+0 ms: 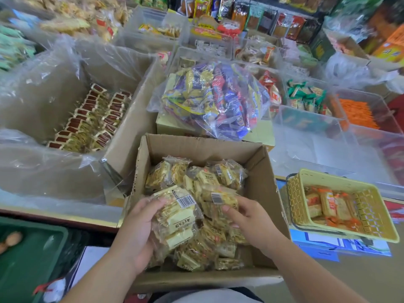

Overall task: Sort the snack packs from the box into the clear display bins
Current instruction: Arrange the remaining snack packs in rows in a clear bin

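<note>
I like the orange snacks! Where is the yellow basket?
In the head view, the yellow basket sits low on the right, just right of the open cardboard box and in front of a big clear bin.

Snack pack point(177, 217) in the left hand point(135, 232) is showing clear, glossy, crinkled plastic film; its barcode sticker point(185, 201) is looking like matt paper. Second pack point(218, 199), which the right hand point(247, 217) is pinching, is showing the same film. Box point(203, 147) around the fingers point(153, 203) is showing matt brown cardboard with rough edges. Basket point(341, 179) right of them is showing yellow plastic lattice. Bin point(310, 127) beyond is gleaming clear, smooth plastic.
</note>
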`<state>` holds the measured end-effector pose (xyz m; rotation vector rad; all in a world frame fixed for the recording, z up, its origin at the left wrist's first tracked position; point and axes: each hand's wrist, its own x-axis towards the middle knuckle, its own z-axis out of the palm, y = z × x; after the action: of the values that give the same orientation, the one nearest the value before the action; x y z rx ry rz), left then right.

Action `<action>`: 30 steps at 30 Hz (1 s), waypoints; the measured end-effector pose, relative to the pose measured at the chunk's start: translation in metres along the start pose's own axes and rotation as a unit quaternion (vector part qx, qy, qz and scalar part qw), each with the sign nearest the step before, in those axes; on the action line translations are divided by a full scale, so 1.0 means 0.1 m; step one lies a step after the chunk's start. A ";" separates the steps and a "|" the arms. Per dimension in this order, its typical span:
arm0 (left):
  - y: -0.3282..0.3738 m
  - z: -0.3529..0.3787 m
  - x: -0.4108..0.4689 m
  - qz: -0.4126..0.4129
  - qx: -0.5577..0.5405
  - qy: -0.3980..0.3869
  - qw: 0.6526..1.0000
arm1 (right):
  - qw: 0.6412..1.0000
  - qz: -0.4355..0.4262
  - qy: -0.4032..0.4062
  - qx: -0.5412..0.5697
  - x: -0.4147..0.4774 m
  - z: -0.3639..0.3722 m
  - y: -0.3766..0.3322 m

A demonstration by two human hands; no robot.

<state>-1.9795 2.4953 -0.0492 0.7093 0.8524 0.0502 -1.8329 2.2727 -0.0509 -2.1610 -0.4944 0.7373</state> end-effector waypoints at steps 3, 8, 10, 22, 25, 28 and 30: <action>-0.08 0.20 0.02 -0.017 0.015 -0.019 1.000 | 0.993 -0.045 0.048 0.100 -0.20 -0.25 -0.09; -0.27 0.71 0.03 -0.023 0.026 -0.060 0.998 | 0.972 -0.091 0.130 0.172 -0.39 -0.61 -0.05; -0.38 0.98 0.00 -0.019 0.025 -0.047 0.998 | 0.977 -0.125 0.145 0.097 -0.45 -0.76 0.06; -1.30 2.82 -0.23 -0.026 0.012 0.012 1.000 | 0.929 -0.340 0.146 -0.027 -0.56 -2.12 1.16; -1.49 3.17 -0.28 0.004 0.027 0.028 0.999 | 0.933 -0.338 0.120 -0.034 -0.58 -2.39 1.37; -1.57 3.40 -0.34 0.049 0.050 0.042 0.997 | 0.942 -0.321 0.091 -0.049 -0.59 -2.62 1.45; -1.58 3.47 -0.34 0.078 0.062 0.035 0.994 | 0.953 -0.301 0.037 -0.020 -0.58 -2.71 1.44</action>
<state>-1.7949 2.1709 0.0348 0.8950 0.8712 0.1651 -1.6864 2.0009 -0.0012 -1.9039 -1.0699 0.3047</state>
